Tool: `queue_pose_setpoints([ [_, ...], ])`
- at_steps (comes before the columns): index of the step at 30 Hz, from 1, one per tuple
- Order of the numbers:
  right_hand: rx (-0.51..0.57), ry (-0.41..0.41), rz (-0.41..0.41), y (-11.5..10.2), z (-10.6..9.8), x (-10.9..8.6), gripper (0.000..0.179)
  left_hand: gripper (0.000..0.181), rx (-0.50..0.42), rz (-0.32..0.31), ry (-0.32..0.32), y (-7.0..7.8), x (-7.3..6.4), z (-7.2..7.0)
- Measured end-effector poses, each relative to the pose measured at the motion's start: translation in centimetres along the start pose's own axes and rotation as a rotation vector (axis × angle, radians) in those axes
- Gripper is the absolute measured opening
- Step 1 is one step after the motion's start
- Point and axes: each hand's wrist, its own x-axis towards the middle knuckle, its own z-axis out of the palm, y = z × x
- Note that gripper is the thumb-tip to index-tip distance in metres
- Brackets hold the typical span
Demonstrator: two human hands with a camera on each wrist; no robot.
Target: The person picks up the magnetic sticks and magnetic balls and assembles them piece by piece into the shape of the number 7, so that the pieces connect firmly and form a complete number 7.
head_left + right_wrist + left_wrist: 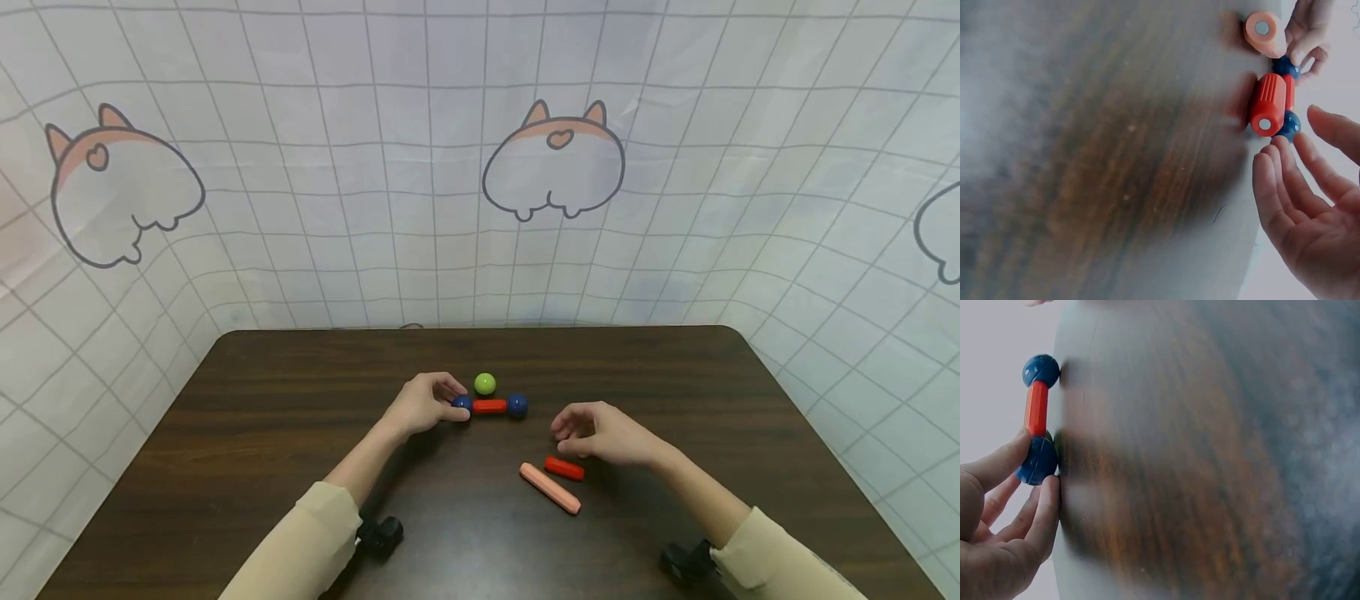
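Note:
Two blue balls joined by a red rod (490, 407) lie in a row on the table. My left hand (427, 402) pinches the left blue ball (1038, 461) between thumb and fingers. The other blue ball (517, 406) sits at the rod's right end. My right hand (606, 433) hovers right of that ball, fingers loosely bent and holding nothing. Just below it lies a loose red rod (564, 468), with a silvery disc in its end face in the right wrist view. A longer peach rod (550, 488) rests beside it.
A green ball (485, 384) sits just behind the joined pieces. The dark wooden table (300, 367) ends at a white grid-patterned curtain (337, 208) at the back and sides. Black wrist cameras (381, 535) are strapped near both sleeves.

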Motion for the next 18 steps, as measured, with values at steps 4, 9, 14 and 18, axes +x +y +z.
queue_pose_setpoints([
  [4, -0.026, -0.02, -0.004, 0.28, 0.1, -0.54, 0.03, 0.025, -0.003, -0.001, 0.001, -0.13, 0.1, 0.09],
  [9, -0.042, -0.032, 0.001, 0.8, 0.39, -0.87, 0.031, 0.025, -0.006, 0.005, 0.003, -0.33, 0.12, 0.13],
  [14, -0.032, -0.042, 0.008, 0.85, 0.68, -0.9, 0.03, 0.026, -0.01, 0.009, 0.007, -0.26, 0.01, 0.04],
  [18, -0.026, -0.053, 0.013, 0.67, 0.84, -0.95, 0.029, 0.026, -0.006, 0.01, 0.005, -0.17, -0.1, 0.07],
])
